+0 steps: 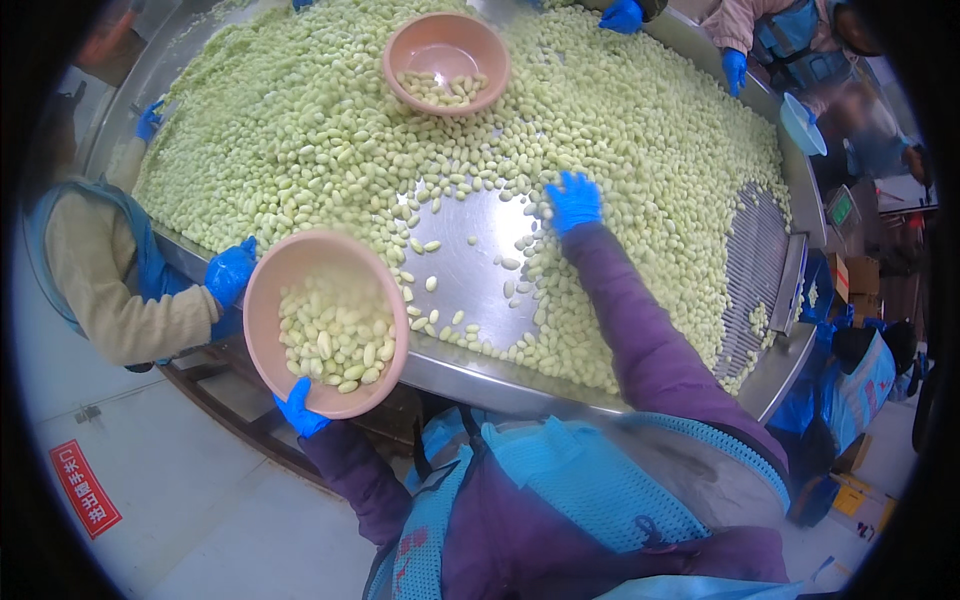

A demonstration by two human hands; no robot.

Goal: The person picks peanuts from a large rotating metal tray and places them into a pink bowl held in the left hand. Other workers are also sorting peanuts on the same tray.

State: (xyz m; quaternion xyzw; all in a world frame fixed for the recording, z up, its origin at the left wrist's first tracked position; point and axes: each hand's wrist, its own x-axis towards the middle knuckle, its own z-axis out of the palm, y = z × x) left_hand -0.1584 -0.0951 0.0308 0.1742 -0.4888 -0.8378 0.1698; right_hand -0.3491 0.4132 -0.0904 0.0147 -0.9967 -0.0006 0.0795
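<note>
My left hand (302,409), in a blue glove, grips the near rim of a pink plastic bowl (324,247). The bowl tilts over the table's front edge, with pale green oval pieces (337,352) inside; I cannot tell their exact kind. A whitish haze blurs part of its contents. My right hand (576,202), also gloved in blue, lies with fingers spread on loose pieces of the same kind (645,247). It is at the right side of a bare patch of the stainless steel table (465,270), where a few pieces are scattered.
A second pink bowl (446,49), partly filled, rests on the heap. At left, a co-worker's gloved hand (231,274) is beside my bowl. Other gloved hands (622,15) are around the far edges. A slotted metal grate (757,262) lies at right; someone holds a light blue bowl (802,126) beyond.
</note>
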